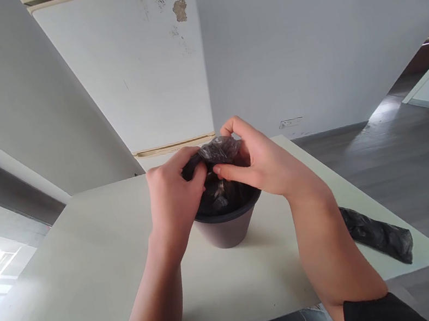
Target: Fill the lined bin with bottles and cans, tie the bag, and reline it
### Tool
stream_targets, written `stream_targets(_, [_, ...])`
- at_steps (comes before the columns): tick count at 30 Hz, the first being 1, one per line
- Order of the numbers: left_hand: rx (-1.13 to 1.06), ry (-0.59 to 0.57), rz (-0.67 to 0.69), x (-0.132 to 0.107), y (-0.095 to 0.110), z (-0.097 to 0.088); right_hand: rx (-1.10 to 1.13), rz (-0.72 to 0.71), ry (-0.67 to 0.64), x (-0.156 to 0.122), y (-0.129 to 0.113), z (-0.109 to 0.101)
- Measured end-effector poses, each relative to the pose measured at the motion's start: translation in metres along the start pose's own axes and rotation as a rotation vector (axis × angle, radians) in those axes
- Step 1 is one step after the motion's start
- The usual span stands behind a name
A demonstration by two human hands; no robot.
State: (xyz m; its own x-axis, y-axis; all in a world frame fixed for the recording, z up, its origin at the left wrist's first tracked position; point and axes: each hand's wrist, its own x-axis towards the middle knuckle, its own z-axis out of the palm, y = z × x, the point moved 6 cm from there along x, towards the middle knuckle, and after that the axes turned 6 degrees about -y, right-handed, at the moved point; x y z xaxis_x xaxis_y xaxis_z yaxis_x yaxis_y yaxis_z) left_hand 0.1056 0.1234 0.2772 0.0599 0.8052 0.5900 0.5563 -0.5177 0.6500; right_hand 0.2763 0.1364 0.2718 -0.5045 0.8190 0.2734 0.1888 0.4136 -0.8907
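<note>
left hand [176, 189], right hand [261, 160] pinching the black plastic bag [220, 150] — we're opening it, seemingly; next wants spreading round the bin [228, 233]

A white refrigerator [137, 74] was positioned beyond the table [119, 255]. A socket plate [291, 122] was mounted low on the wall [299, 29]. Grey plank flooring [358, 174] was partly lit.

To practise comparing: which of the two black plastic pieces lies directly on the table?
The long bundle near the right edge of the table; the other, crumpled plastic, is held at the bin by the left hand and right hand.
</note>
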Motion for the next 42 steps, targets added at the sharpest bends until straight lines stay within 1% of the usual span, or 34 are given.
stream_targets(3, [-0.090,-0.037,-0.028,0.000,-0.002,0.001,0.050,0.004,0.032,0.003,0.001,0.000])
stream_targets(6, [-0.213,-0.100,-0.059,-0.002,0.000,0.002,0.073,0.023,0.106,0.008,0.009,-0.003])
stream_targets(9, [-0.190,-0.149,-0.035,-0.004,0.008,0.002,0.071,0.021,0.181,0.013,0.019,-0.007])
stream_targets(12, [-0.126,-0.116,0.014,-0.005,0.015,0.001,0.085,0.007,0.212,0.015,0.024,-0.010])
stream_targets(14, [-0.106,-0.066,0.014,-0.004,0.016,0.000,0.103,0.004,0.214,0.014,0.023,-0.009])
stream_targets(18, [-0.092,0.028,-0.029,-0.004,0.010,-0.002,0.111,0.005,0.161,0.009,0.013,-0.005])
stream_targets(21, [-0.021,0.027,0.015,-0.004,0.010,-0.001,0.124,0.007,0.136,0.006,0.009,-0.004])
stream_targets(24, [0.046,-0.023,0.075,-0.004,0.010,0.003,0.148,0.017,0.163,0.006,0.010,-0.006])
stream_targets(28, [0.046,-0.130,0.082,-0.003,0.010,0.010,0.132,0.032,0.175,0.006,0.011,-0.008])
stream_targets(33, [-0.120,-0.260,0.008,-0.003,0.011,0.015,0.062,-0.015,0.189,0.005,0.008,-0.013])
stream_targets(37, [-0.215,-0.386,-0.046,-0.003,0.008,0.018,-0.022,-0.040,0.119,0.005,0.004,-0.010])
stream_targets(40, [-0.274,-0.435,-0.055,-0.002,0.006,0.018,-0.057,-0.037,0.067,0.004,-0.001,-0.006])
stream_targets(42, [-0.333,-0.448,-0.077,-0.001,0.003,0.018,-0.067,-0.041,0.056,0.005,-0.005,-0.004])
